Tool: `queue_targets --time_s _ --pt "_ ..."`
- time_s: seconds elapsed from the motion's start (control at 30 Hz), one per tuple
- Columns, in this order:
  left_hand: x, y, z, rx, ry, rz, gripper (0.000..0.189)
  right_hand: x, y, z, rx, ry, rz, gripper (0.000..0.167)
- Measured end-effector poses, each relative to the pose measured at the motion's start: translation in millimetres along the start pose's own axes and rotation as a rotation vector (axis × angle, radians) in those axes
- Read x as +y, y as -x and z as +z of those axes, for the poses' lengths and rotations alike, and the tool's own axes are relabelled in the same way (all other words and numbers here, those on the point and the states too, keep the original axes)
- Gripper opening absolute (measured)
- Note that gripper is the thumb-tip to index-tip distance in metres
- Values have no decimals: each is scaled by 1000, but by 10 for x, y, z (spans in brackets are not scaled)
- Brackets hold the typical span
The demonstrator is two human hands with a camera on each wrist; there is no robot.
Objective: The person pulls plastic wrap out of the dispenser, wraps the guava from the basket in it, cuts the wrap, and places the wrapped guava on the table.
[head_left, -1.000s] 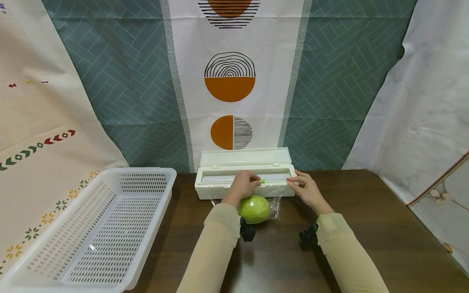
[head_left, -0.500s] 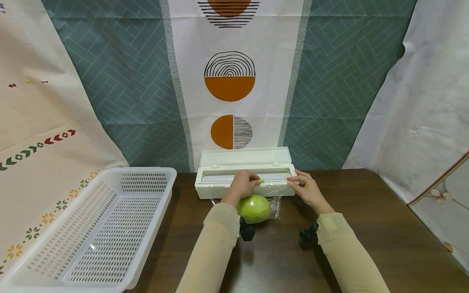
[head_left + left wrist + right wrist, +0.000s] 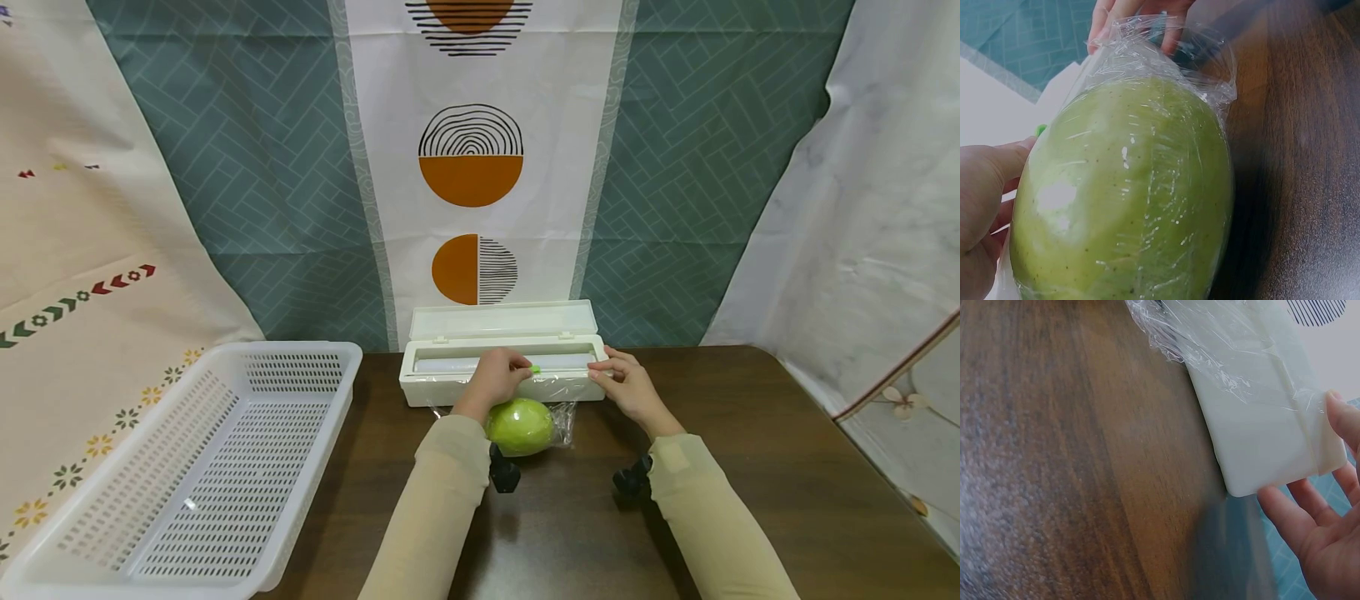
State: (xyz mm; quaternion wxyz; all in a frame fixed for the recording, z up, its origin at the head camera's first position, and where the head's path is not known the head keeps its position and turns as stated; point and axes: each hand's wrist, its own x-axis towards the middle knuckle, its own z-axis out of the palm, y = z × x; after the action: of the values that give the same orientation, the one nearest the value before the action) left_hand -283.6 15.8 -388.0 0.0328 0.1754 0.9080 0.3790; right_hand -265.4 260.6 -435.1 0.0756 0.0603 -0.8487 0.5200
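A white cling film dispenser box (image 3: 438, 392) stands at the back of the table, its lid (image 3: 502, 319) tipped back and a film roll (image 3: 450, 365) inside. Over its front edge my left hand (image 3: 493, 383) pinches a small green cutter slider (image 3: 535, 369). My right hand (image 3: 630, 392) holds the box's right end, thumb on the top edge and fingers at the end face (image 3: 1272, 456). Clear film (image 3: 1222, 369) hangs from the box's front. It also covers a green oval fruit (image 3: 1122, 187), speckled and glossy, lying on the table beneath my left wrist.
A large white perforated basket (image 3: 311, 467) stands on the left. The dark wooden table (image 3: 570, 533) stretches in front of the box and to the right. Patterned cloths (image 3: 300, 208) hang closely behind and at both sides.
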Motion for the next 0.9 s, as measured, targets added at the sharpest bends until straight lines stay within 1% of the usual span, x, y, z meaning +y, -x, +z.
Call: queue_targets --time_s 0.33,0.57,0.9 --pt "-10 1 -11 0 -15 12 21 3 10 -17 -10 -8 8 37" --pt "-19 1 -18 0 0 12 21 -8 14 -18 -17 -25 8 36" --pt "-33 5 -27 13 -2 16 21 -8 3 -21 -25 -16 17 38"
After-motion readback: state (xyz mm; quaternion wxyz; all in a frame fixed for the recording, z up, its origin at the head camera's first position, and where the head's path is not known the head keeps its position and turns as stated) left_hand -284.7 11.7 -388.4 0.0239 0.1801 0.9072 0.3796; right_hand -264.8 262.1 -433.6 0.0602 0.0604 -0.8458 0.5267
